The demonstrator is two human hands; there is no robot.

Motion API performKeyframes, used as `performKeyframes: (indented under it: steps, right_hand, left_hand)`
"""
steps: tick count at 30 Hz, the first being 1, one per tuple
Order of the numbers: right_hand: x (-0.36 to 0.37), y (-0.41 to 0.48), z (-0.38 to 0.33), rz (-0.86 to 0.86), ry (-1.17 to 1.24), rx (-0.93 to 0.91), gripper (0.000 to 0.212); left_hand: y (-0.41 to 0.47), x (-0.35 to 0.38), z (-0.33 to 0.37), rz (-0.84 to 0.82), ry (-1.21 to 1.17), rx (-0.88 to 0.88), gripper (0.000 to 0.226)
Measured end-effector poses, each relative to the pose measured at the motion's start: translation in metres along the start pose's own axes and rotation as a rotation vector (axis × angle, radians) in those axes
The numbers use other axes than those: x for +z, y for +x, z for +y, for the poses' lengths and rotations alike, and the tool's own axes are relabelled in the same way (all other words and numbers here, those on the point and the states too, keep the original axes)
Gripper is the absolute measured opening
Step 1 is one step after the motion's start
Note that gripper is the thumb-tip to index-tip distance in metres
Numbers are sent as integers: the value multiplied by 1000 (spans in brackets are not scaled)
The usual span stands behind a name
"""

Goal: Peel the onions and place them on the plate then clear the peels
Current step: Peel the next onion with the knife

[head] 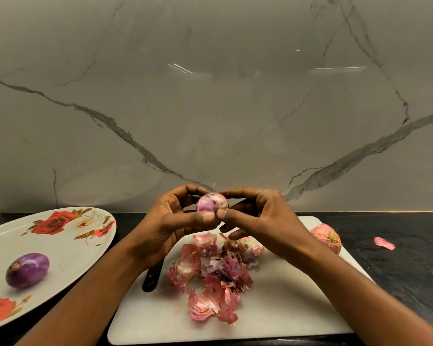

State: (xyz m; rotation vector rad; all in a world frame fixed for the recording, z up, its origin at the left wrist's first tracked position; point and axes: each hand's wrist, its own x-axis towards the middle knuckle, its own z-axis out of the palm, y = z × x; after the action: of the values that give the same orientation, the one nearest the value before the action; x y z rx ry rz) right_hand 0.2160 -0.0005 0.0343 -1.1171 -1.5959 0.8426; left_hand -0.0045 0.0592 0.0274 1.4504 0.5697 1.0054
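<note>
Surface: dark, faintly veined stone table (398,258), backed by a glossy grey-white marble wall (210,108) with dark veins; light streaks are reflected in the wall.

A white cutting board (285,308) lies at the middle of the table's near edge. A pile of dry pink and purple peels (210,270) is heaped on the board's centre. An unpeeled onion (326,237) sits at the board's far right corner. A black knife handle (152,275) is seen at the board's left edge, partly hidden under the left forearm.

An oval plate (60,245) with a red rose print occupies the table's left side, just beside the board. One peeled onion (27,270), glossy purple, rests on the plate.

A stray peel (384,243) lies on the bare table, right of the board.

A half-peeled onion (210,202) is held above the board's far edge. It is gripped by the left hand (175,218) and the right hand (263,218); the fingers (245,194) of both are curled round it, with the thumbs pressed together on its near side.
</note>
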Motion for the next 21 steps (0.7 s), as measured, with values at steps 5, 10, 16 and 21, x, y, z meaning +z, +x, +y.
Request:
performKeyframes:
  steps: [5, 10, 16, 21]
  right_hand:
    - [-1, 1, 3, 2, -39, -26, 37]
    - [0, 0, 1, -31, -11, -6, 33]
    - [-2, 1, 2, -53, -37, 6, 23]
    - [-2, 0, 3, -73, -93, -28, 19]
  left_hand:
    - [0, 1, 0, -6, 43, 7, 51]
    - [-2, 4, 1, -15, 89, 40, 46]
    - [-2, 4, 1, -9, 135, 40, 51]
    - [-2, 4, 1, -14, 136, 32, 54]
